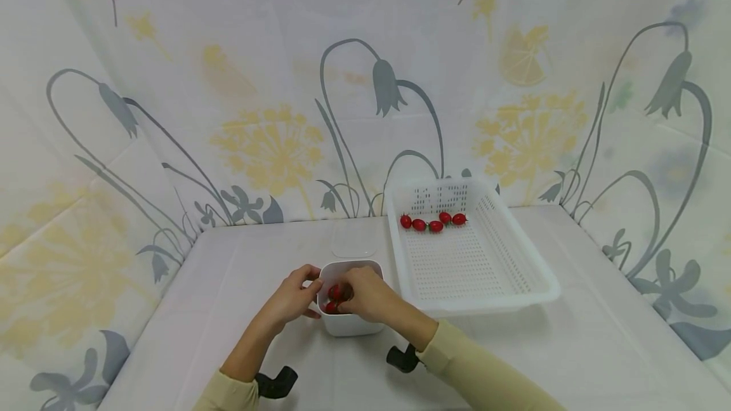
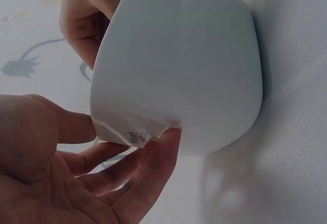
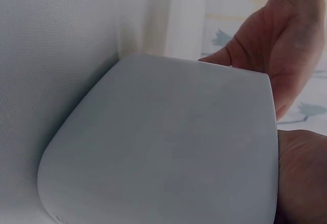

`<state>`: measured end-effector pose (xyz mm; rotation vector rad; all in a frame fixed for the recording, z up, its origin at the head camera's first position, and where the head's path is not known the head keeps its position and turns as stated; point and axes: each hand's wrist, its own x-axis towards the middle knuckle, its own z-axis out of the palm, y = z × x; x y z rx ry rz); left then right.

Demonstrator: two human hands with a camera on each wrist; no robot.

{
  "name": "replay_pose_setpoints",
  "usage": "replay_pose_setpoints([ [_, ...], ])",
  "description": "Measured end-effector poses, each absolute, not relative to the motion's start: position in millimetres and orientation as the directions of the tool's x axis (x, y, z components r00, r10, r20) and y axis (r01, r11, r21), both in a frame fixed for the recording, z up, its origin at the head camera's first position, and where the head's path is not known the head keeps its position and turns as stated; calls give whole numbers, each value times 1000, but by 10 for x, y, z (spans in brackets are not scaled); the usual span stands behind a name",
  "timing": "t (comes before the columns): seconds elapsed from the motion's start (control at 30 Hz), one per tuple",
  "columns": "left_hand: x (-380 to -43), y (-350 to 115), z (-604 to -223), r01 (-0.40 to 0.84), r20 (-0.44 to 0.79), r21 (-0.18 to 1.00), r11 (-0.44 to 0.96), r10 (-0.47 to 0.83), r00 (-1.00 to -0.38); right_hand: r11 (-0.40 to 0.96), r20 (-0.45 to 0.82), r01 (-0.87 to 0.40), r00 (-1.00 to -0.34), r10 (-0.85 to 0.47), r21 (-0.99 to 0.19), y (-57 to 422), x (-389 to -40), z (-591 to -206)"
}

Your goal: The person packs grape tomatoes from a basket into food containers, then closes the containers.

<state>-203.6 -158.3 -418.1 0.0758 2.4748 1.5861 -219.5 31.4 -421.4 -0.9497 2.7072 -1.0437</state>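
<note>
Tomatoes (image 1: 436, 226), small and red, lie in two groups around the middle of the head view, all against the largest thing there, a flower-printed cloth (image 1: 274, 68) that fills the upper half. Below it spreads the white table (image 1: 599, 335). On this, right of centre, sits a white perforated basket (image 1: 482, 304). Next in size, the white container (image 1: 354, 326) stands upright just below the frame's centre, near the basket's left side; the left-wrist view shows small dark lettering on its wall.

Both hands come up from the lower edge in pale sleeves. The left hand (image 1: 291, 297) holds the container's left side, thumb at the rim and bent fingers against the outer wall. The right hand (image 1: 368, 293) reaches down inside; whether its fingers pinch a tomato I cannot tell. Smallest are the tomatoes themselves: some beneath that hand, five near the basket's far left corner.
</note>
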Motion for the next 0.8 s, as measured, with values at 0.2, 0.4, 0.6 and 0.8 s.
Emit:
replay_pose_setpoints([
  [0.2, -2040, -1577, -4183, -64, -138, 907, 417, 150, -979, 574, 139, -524, -803, -580, -630, 316, -2197, -4221],
  [0.4, -2044, -1568, -4177, -62, -136, 904, 424, 147, -980, 575, 143, -520, -807, -573, -632, 327, -2192, -4199],
  [0.6, -2026, -1571, -4165, -63, -139, 899, 433, 146, -980, 545, 165, -574, -766, -622, -611, 388, -2142, -4120],
  [0.8, -2008, -1570, -4139, -68, -148, 887, 456, 141, -979, 558, 143, -584, -755, -640, -590, 575, -2061, -3938],
])
